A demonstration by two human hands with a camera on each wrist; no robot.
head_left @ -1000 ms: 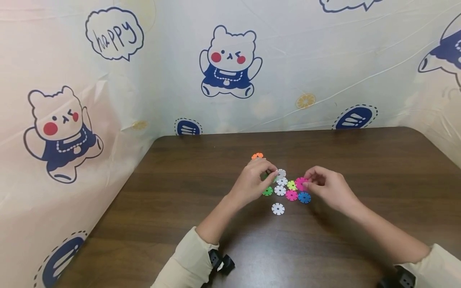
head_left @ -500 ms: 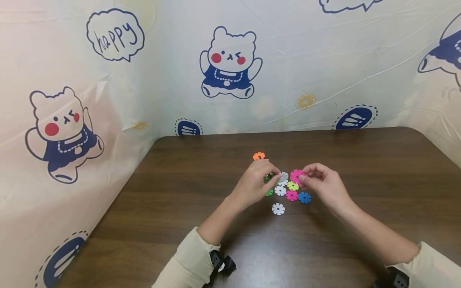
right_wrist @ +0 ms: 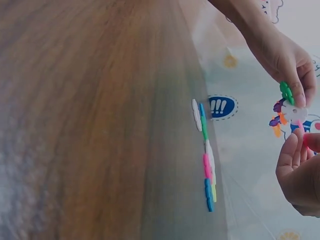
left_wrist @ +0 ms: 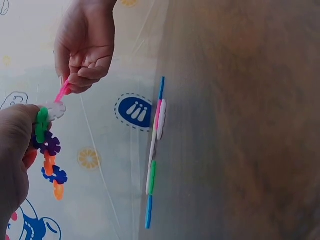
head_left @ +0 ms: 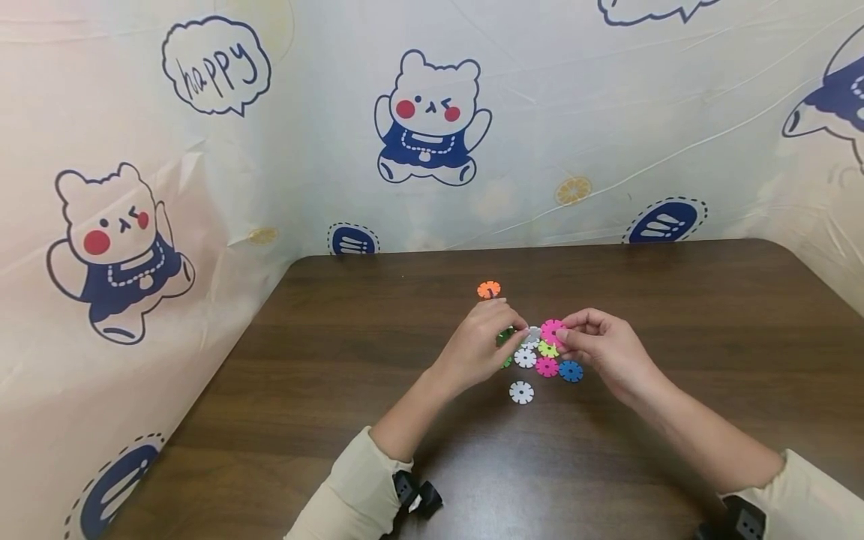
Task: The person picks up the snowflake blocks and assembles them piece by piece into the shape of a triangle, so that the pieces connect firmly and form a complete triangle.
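Note:
My left hand (head_left: 475,341) pinches a chain of notched plastic snowflake discs, held above the table. A white disc (left_wrist: 57,109) and a green disc (left_wrist: 41,124) are at its near end. Below them in the left wrist view hang a purple disc (left_wrist: 51,145), a blue disc (left_wrist: 60,175) and orange ones; the orange end disc (head_left: 489,289) shows past the left knuckles. Between thumb and fingers, my right hand (head_left: 610,349) holds a pink disc (head_left: 550,328) edge-on, right at the white disc's rim. The left fingers hide part of the chain.
Loose discs lie flat on the brown table (head_left: 337,390) under the hands: a white disc (head_left: 525,358), a pink one (head_left: 547,366), a blue one (head_left: 570,370), a yellow-green one (head_left: 548,349) and others. Nearer me lies another white disc (head_left: 521,392). A printed curtain (head_left: 540,112) stands behind.
My right hand has lifted the pink disc up and left, from over the loose discs to the white disc on the chain. My left hand has shifted slightly right with the chain.

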